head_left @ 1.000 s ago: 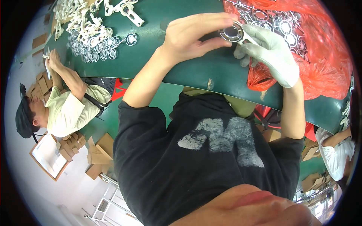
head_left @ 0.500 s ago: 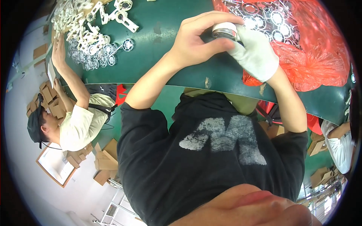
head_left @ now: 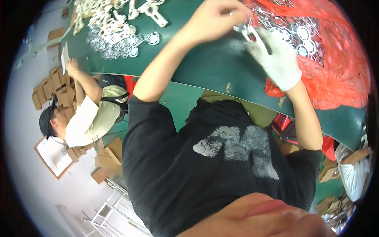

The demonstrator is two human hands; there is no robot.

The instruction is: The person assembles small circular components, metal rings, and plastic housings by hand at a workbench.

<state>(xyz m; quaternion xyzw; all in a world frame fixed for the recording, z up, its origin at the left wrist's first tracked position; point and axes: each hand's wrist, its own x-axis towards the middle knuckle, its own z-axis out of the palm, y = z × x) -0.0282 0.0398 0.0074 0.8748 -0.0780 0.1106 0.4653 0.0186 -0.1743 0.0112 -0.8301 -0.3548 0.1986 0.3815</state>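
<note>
My right hand, in a pale work glove, grips a light-coloured part with a slotted handle above the green table. A shiny curved piece shows at the part's upper end. My bare left hand reaches across from the left, slightly smeared by motion. Its fingers are bent together around that upper end, and they hide some of it. Just beyond the glove, many shiny ring-shaped metal pieces lie in an open red plastic bag.
Cream ring-ended parts lie heaped at the table's far left, with clear wheel-shaped pieces beside them. A person in a cap is at the left, holding a white sheet. Another person's arm shows at the right edge. Cardboard boxes stand behind.
Both hands were closed around a round piece with a white rim; now the slotted handle shows between them. My left hand has shifted up and away. The view has turned slightly.
</note>
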